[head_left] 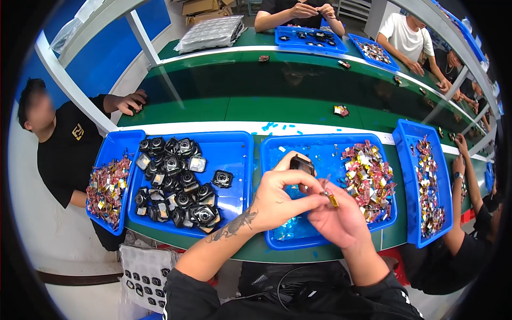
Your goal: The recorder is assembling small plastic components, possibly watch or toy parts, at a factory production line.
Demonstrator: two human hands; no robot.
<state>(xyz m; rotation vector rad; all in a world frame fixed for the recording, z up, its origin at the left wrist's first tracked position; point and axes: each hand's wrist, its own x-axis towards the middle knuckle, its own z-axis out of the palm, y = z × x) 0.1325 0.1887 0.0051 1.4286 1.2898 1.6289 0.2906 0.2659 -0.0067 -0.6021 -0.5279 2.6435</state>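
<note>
My left hand (274, 197) is closed round a black square watch case (302, 164), holding it above the tray in front of me. Its thumb and index finger also reach across to a small circuit part with yellow tape (333, 200). That part is pinched at the fingertips of my right hand (341, 220), whose palm is turned up. Both hands meet over a blue tray (266, 160) that bears a pile of small red, white and yellow parts (368, 176) on its right side. Fingers hide some of the case and the small part.
Left of my hands, a blue tray (234, 146) holds many black watch cases (184, 178). Further trays of small parts stand at far left (125, 176) and right (410, 181). Beyond runs a green conveyor (213, 106) with scattered parts. Several co-workers sit around; a white frame rises at left.
</note>
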